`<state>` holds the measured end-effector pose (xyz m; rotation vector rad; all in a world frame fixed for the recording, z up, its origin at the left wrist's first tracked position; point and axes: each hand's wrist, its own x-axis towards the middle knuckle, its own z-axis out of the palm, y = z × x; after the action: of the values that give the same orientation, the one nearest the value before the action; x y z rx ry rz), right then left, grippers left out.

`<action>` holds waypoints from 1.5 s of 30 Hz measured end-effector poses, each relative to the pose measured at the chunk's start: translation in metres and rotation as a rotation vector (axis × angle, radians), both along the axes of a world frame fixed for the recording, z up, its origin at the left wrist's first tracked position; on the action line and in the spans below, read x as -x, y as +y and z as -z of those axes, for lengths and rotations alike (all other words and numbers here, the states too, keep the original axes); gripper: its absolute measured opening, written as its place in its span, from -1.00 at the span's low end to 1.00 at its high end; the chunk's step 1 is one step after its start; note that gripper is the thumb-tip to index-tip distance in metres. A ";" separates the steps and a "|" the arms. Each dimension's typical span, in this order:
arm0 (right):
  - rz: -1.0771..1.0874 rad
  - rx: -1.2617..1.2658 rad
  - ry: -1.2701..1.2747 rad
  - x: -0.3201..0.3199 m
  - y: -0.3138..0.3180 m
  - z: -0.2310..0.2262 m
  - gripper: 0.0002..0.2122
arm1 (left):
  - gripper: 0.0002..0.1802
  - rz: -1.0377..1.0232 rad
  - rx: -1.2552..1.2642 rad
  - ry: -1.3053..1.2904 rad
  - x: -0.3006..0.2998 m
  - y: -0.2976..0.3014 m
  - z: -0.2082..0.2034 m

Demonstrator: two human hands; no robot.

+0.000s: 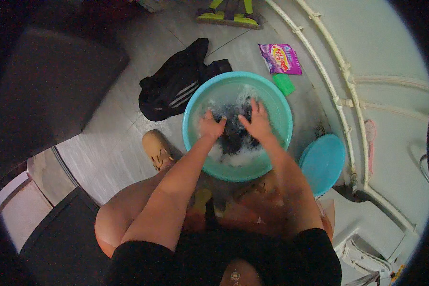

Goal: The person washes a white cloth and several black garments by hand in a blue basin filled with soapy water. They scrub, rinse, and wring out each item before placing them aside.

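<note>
A turquoise basin [285, 138] on the floor holds foamy water and a dark wet cloth [232, 136], mostly sunk in suds. My left hand [211, 126] is at the cloth's left side, its thumb apart from the fingers and its fingertips partly in foam. On the other side my right hand [257, 121] lies with fingers spread, touching the cloth's right edge. Neither hand wraps round the fabric. The cloth's exact kind and its underside are hidden by the suds.
A black garment with white stripes [169, 86] lies left of the basin. To the right are a purple packet [281, 58], a green block [284, 84] and a blue basin [323, 164]. White pipes [321, 64] run along the wall. A green-and-grey mop head [229, 19] stands at the back.
</note>
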<state>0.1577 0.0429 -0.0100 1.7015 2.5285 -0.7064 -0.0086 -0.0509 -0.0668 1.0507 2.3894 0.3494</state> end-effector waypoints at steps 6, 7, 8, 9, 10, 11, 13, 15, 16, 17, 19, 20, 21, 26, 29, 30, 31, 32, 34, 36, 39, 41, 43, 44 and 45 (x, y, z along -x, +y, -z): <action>-0.254 -0.012 -0.348 -0.004 -0.016 0.072 -0.50 | -0.32 0.071 0.089 -0.440 0.009 0.004 0.010; -0.214 0.007 -0.284 -0.014 -0.010 0.079 -0.55 | -0.31 0.002 0.119 -0.484 0.010 0.010 0.007; -0.189 0.036 -0.218 -0.013 -0.002 0.065 -0.60 | -0.31 -0.084 0.158 -0.527 0.011 0.012 0.006; -0.159 0.058 -0.154 -0.012 0.004 0.053 -0.65 | -0.30 -0.165 0.190 -0.569 0.009 0.014 0.007; -0.023 0.118 -0.298 -0.004 0.003 0.066 -0.65 | -0.31 -0.327 0.216 -0.727 0.004 0.017 0.008; -0.058 0.098 -0.304 0.011 0.004 0.062 -0.63 | -0.33 -0.505 0.226 -0.877 0.000 0.020 0.014; -0.108 0.057 -0.331 0.033 0.003 0.050 -0.56 | -0.35 -0.754 0.217 -1.214 -0.009 0.033 0.010; 0.289 0.136 0.446 0.039 -0.019 0.047 -0.54 | -0.37 -0.872 0.190 -1.602 -0.018 0.061 -0.022; 0.249 0.207 0.591 0.054 -0.017 0.013 -0.54 | -0.39 -0.904 0.110 -1.672 -0.011 0.062 -0.032; 0.216 0.205 0.668 0.063 -0.019 -0.012 -0.54 | -0.40 -0.912 0.032 -1.744 -0.003 0.065 -0.045; 0.130 0.157 0.762 0.079 -0.029 -0.055 -0.55 | -0.44 -0.874 -0.087 -1.826 0.014 0.055 -0.053; 0.112 0.230 0.727 0.082 -0.036 -0.073 -0.52 | -0.47 -0.824 -0.104 -1.845 0.016 0.043 -0.053; 0.107 0.225 0.692 0.087 -0.043 -0.089 -0.56 | -0.49 -0.777 -0.133 -1.856 0.020 0.034 -0.054; 0.260 -0.096 0.512 0.058 -0.009 -0.029 -0.74 | -0.55 -0.835 0.106 -1.538 -0.011 0.046 -0.051; 0.193 -0.020 0.042 0.025 0.026 -0.027 -0.67 | -0.40 -0.655 0.225 -1.355 -0.006 0.038 -0.048; 0.171 0.015 0.132 0.003 0.029 -0.023 -0.64 | -0.38 -0.640 0.115 -1.279 -0.003 0.034 -0.052; 0.150 0.037 0.223 -0.010 0.033 -0.021 -0.60 | -0.35 -0.615 -0.001 -1.205 0.000 0.037 -0.059; 0.150 -0.085 0.240 -0.009 0.031 -0.019 -0.57 | -0.32 -0.596 -0.119 -1.130 0.003 0.039 -0.062; 0.125 -0.315 0.276 -0.004 0.016 -0.018 -0.50 | -0.29 -0.219 -0.263 -0.633 0.020 0.024 -0.038; -0.032 -0.317 0.063 0.007 -0.008 -0.027 -0.43 | -0.24 0.026 -0.073 -0.158 0.013 0.014 -0.042; -0.248 -0.116 -0.167 0.005 -0.019 -0.007 -0.37 | -0.16 0.237 0.050 -0.101 0.006 0.015 -0.073; -0.452 0.076 -0.303 0.005 -0.009 0.001 -0.42 | -0.15 0.318 0.171 -0.073 0.010 0.016 -0.075; -0.374 -0.072 -0.367 0.001 -0.003 0.036 -0.52 | -0.17 0.416 0.253 -0.053 0.016 0.014 -0.062; -0.298 -0.303 -0.404 -0.016 -0.016 0.085 -0.55 | -0.20 0.428 0.255 -0.041 0.013 0.016 -0.057; -0.248 -0.335 -0.451 -0.016 -0.016 0.102 -0.56 | -0.22 0.424 0.262 -0.022 0.013 0.015 -0.053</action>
<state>0.1737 0.0267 -0.1124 1.3731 2.5444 0.1151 -0.0213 -0.0355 -0.0139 1.3713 2.0505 -0.0990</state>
